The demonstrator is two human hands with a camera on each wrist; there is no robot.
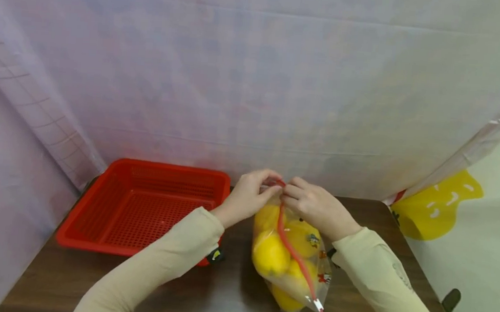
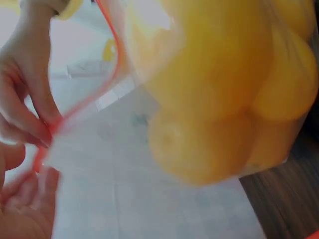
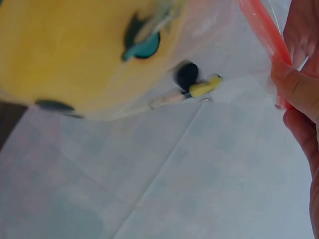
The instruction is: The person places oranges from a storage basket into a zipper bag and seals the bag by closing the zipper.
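Observation:
A clear plastic zip bag [image 1: 324, 267] with a red zip strip [image 1: 292, 247] hangs below both hands over the table. Inside are several yellow, rounded, lemon-like fruits [image 1: 271, 253]. Small coloured cartoon prints show on the film. My left hand [image 1: 251, 194] holds the far upper corner of the bag, thumb and fingers around the end of the red strip. Right beside it, my right hand [image 1: 314, 206] pinches the same strip between thumb and fingers, seen closely in the right wrist view. A white slider [image 1: 318, 306] sits at the strip's near end.
To the left, a red plastic basket [image 1: 93, 247] with a perforated floor stands on the dark wooden table [image 1: 221, 300]. Pale cloth [image 1: 255, 88] hangs behind the table. Beyond the right edge is a yellow, glossy shape [image 1: 437, 210].

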